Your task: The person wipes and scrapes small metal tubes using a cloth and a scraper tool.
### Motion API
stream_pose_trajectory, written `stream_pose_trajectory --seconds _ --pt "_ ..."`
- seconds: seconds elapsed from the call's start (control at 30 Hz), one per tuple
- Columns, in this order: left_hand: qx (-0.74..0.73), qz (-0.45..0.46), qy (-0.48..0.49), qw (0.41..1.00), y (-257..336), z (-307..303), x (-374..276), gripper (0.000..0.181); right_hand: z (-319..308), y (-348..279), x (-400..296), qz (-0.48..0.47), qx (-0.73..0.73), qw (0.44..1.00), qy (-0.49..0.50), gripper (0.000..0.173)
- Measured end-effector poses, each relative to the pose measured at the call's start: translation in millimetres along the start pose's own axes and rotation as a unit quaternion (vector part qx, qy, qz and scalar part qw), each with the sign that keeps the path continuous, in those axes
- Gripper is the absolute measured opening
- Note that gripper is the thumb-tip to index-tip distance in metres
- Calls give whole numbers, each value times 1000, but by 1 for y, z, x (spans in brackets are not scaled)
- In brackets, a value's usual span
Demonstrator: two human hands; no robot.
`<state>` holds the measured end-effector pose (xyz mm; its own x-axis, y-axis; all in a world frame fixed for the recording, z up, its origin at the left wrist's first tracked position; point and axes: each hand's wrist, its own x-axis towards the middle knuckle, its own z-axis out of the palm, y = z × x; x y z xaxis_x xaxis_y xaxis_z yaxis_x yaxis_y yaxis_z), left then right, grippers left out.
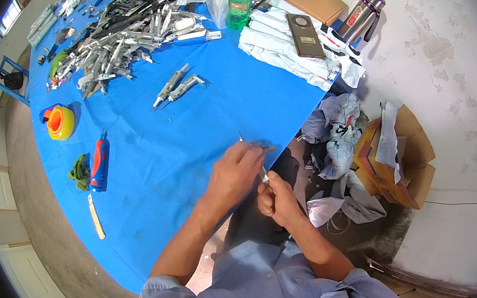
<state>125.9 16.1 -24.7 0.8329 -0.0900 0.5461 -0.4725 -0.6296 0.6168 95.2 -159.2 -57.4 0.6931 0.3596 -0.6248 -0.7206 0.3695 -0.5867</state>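
Note:
My left hand is closed around the upper part of a slim metal piece, whose thin tip sticks out above the fingers. The fist of my right hand grips the lower end of the slim metal piece, just off the edge of the blue cloth. A brownish strip shows beside my left fingers; what it is I cannot tell. Farther up the cloth lie two similar slim pieces side by side. Beyond them is a large heap of clear and black slim parts.
On the left are a yellow tape roll, a red-and-blue handled tool, a green rag and a yellowish blade-like strip. A green bottle, phone and steel flask stand or lie at the back right; an open carton is beside the table.

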Motion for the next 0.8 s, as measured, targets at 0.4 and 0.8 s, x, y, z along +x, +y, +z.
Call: stream_pose_trajectory --seconds 0.4,0.8 --pt "-60 -97 91 989 -14 -4 0 17 -10 5 -4 -7 -32 999 -44 43" --pt "-70 -101 13 992 9 -26 12 14 0 7 -18 -77 -74 992 -67 30"
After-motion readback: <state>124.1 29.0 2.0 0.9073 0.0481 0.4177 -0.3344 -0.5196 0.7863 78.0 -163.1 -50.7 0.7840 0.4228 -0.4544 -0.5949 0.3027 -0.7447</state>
